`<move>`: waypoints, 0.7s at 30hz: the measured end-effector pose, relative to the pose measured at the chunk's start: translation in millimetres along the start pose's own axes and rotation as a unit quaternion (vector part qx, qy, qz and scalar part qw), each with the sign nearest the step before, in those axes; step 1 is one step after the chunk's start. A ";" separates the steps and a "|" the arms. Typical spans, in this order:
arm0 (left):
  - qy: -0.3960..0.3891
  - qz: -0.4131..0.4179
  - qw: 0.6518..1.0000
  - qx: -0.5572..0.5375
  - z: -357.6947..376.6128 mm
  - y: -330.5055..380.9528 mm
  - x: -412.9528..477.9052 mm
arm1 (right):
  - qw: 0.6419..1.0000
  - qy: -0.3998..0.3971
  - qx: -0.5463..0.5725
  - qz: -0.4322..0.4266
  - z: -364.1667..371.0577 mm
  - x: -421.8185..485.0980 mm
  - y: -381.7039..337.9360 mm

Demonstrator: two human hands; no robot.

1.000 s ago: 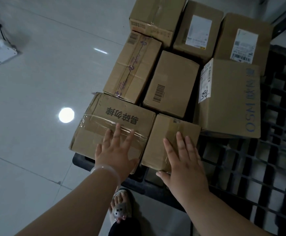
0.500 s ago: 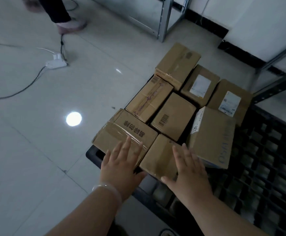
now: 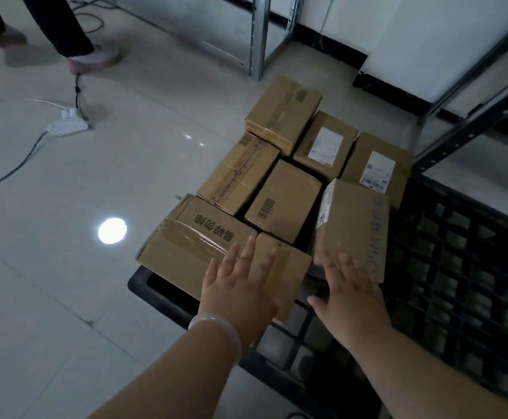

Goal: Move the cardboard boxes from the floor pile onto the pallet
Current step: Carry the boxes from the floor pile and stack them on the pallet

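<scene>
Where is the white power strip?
Head view, upper left: the white plastic power strip lies on the pale tiled floor, left of the brown cardboard boxes.

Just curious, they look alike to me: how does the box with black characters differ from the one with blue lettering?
The box with black characters has clear tape across its top; the box with blue lettering has a white label on its side instead. The first sits at the black pallet's near left corner, the second further right. Both are closed brown cardboard.
</scene>
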State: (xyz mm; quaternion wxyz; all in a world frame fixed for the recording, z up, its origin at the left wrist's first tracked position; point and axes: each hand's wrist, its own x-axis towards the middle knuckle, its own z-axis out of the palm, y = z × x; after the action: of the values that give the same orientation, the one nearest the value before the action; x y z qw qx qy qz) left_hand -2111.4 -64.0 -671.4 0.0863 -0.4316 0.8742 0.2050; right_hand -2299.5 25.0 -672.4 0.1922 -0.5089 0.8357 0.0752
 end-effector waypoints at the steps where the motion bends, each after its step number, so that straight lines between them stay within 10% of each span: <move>1: -0.003 0.009 1.000 0.003 10.8 1.5 6.7 | 1.000 0.001 -0.009 0.006 7.0 6.6 8.2; 21: 0.061 0.136 0.987 0.056 125.1 9.4 125.2 | 0.977 0.210 0.002 -0.043 95.0 103.9 70.5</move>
State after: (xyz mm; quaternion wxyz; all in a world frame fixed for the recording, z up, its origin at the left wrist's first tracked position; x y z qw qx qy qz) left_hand -2198.8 -94.8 -822.4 0.0279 -0.3146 0.9386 0.1389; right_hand -2380.7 3.4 -805.5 0.0166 -0.5484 0.8349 -0.0432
